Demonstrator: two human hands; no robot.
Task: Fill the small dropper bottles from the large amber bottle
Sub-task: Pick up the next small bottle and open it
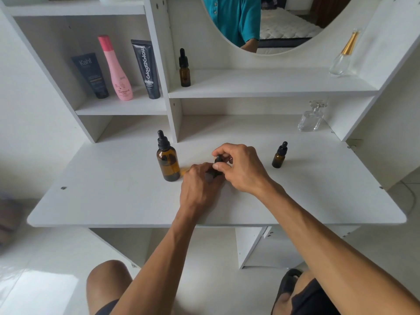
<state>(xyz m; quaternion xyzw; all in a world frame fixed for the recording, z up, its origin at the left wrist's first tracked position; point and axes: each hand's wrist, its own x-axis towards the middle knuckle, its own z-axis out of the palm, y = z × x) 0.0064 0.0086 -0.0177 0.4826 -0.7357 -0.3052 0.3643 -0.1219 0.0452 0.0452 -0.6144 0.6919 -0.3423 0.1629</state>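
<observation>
— What do the hands hold?
— The left hand (200, 180) wraps a small dropper bottle (212, 173) on the desk (113, 201), mostly hidden. The right hand (241, 167) pinches its black dropper cap (218, 159) from above.
— And the large amber bottle (168, 163)?
— Upright, capped, just left of the grip, near the left knuckles.
— Other bottles?
— A second small bottle (280, 155) stands well right of the grip; a third (184, 69) sits on the shelf beyond it.

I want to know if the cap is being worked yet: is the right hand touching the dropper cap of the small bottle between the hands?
Touching. The head view shows the right hand pinching the black dropper cap between thumb and fingers.
</observation>
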